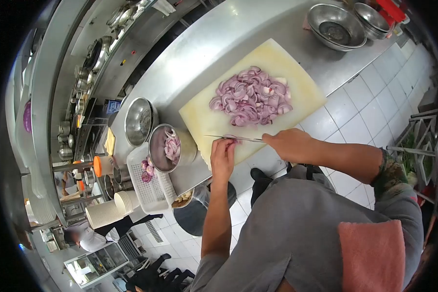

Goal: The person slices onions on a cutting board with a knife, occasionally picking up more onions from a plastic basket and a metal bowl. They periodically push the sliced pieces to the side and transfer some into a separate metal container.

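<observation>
A knife (246, 139) is in my right hand (291, 145), fingers wrapped round its handle. Its blade points left, along the near side of the pale yellow cutting board (199, 112). My left hand (222, 155) is on the board's near left part, fingertips bent over a small piece of red onion (236, 141) right by the blade. Much of that piece is hidden by the fingers and knife. Beyond both hands, a large heap of sliced red onion (250, 95) covers the middle of the board.
Left of the board stands a steel pot (186, 148) with onion pieces inside. Beside it are a steel bowl (140, 121) and a white plastic basket (155, 192) holding several red onions (147, 173). Steel bowls (337, 29) sit at the far right. Other people (90, 238) are in the background.
</observation>
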`<action>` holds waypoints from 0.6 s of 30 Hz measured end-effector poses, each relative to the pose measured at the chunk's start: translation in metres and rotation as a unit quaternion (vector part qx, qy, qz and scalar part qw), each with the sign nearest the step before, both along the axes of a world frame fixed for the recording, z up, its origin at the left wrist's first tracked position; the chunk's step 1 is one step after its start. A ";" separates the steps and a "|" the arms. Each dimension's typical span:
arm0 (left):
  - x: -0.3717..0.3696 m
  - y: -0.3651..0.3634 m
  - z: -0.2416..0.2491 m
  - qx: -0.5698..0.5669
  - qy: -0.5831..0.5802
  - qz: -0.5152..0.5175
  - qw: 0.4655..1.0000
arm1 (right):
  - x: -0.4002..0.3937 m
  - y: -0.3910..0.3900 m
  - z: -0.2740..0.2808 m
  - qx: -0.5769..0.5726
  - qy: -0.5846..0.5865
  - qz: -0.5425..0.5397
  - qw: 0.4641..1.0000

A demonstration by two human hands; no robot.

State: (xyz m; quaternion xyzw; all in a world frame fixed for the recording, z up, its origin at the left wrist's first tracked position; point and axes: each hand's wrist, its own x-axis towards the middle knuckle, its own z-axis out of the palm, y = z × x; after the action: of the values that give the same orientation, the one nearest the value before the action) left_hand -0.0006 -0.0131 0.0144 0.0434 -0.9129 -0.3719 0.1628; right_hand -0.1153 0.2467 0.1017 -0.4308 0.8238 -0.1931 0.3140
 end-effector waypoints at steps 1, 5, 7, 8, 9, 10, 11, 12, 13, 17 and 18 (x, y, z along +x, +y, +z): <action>0.000 0.001 0.000 -0.001 -0.003 0.004 1.000 | 0.001 0.000 -0.002 0.010 0.001 0.002 1.000; 0.003 0.005 -0.002 -0.010 -0.010 0.015 1.000 | 0.002 -0.006 -0.038 -0.019 0.022 0.010 1.000; 0.000 0.004 -0.003 -0.012 -0.002 0.020 1.000 | -0.004 -0.011 -0.029 -0.036 0.025 0.015 0.999; 0.002 0.004 -0.004 -0.006 0.001 0.020 1.000 | -0.003 -0.009 -0.024 -0.024 0.012 0.015 1.000; 0.001 0.004 -0.005 0.003 0.007 0.022 1.000 | -0.006 -0.007 -0.011 -0.011 0.003 0.017 1.000; 0.002 0.004 -0.007 0.001 0.005 0.022 1.000 | -0.005 -0.004 -0.005 0.006 -0.004 0.015 1.000; 0.003 0.003 -0.008 -0.002 0.002 0.020 1.000 | -0.002 -0.001 0.000 0.022 -0.012 0.011 1.000; 0.003 0.002 -0.008 -0.005 0.001 0.017 1.000 | -0.001 0.001 0.003 0.037 -0.017 0.007 0.999; 0.002 0.003 -0.007 -0.014 0.013 0.018 1.000 | -0.001 -0.001 -0.007 0.016 -0.014 0.004 1.000; 0.003 0.002 -0.008 -0.040 0.037 0.018 0.998 | -0.004 -0.011 -0.028 -0.022 0.002 0.008 1.000; 0.003 0.001 -0.010 -0.042 0.036 0.018 0.998 | -0.005 -0.011 -0.023 -0.016 0.006 0.013 1.000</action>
State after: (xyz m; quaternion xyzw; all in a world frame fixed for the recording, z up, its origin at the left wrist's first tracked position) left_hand 0.0022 -0.0125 0.0041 0.0392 -0.9203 -0.3319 0.2035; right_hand -0.1202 0.2354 0.0789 -0.4478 0.8165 -0.1998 0.3047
